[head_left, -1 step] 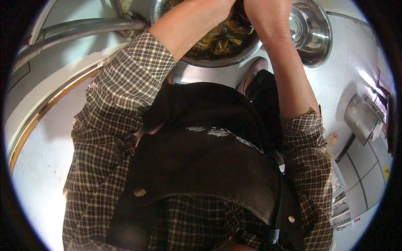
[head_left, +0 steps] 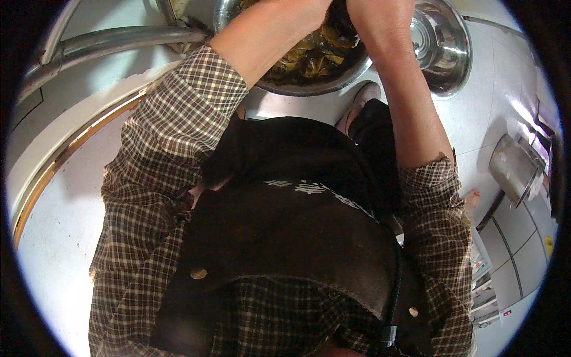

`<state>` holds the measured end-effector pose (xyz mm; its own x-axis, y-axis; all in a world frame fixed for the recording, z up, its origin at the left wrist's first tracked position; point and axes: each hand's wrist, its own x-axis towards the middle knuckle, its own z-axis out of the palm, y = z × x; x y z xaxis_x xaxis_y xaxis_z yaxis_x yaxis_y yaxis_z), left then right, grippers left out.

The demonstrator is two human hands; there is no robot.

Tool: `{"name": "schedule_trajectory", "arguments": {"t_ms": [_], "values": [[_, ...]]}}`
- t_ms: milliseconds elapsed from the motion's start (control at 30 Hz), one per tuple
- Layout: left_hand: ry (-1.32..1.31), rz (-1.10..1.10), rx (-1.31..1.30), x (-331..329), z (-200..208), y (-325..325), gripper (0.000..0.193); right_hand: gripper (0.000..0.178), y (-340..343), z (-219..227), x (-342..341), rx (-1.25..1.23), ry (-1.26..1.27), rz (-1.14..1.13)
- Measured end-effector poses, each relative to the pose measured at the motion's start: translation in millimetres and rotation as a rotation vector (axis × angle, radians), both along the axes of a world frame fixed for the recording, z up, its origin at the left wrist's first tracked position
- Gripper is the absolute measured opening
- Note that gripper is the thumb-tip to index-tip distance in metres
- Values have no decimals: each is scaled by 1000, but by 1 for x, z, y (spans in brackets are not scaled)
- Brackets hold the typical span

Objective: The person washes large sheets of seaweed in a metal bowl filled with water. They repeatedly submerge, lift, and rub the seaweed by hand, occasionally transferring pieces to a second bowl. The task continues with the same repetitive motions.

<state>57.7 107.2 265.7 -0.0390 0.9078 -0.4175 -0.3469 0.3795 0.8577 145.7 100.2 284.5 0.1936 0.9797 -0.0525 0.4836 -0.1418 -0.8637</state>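
At the top edge, a wide steel basin (head_left: 279,91) holds wet yellow-green and brown leaves (head_left: 318,58) in dark liquid. My left hand (head_left: 312,7) reaches over it from the left, cut off past the wrist by the picture's edge. Close beside it, my right hand (head_left: 380,16) is bent downward above the basin's right part. The fingers of both hands lie out of view or behind the hands, so whether they grip any leaves does not show.
A shiny steel bowl (head_left: 443,53) stands right of the basin. Bent metal tubing (head_left: 119,44) runs across the upper left. My shoe (head_left: 363,98) is just below the basin. At the far right there is a metal pot (head_left: 516,169).
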Motion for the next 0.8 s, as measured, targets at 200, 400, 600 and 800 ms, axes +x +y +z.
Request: {"name": "schedule_trajectory", "arguments": {"t_ms": [200, 400, 600, 800], "values": [[-463, -7, -170, -6, 24, -8, 55, 50, 6, 14, 0, 61, 230, -128], [-603, -2, -159, -6, 16, -8, 49, 35, 7, 2, -11, 159, 502, -14], [-655, 6, -68, -8, -18, 9, 41, 41, -6, -1, -23, 146, 332, 50], [-627, -19, -50, -1, -10, 8, 41, 45, -12, -3, -26, 181, 553, -15]]}}
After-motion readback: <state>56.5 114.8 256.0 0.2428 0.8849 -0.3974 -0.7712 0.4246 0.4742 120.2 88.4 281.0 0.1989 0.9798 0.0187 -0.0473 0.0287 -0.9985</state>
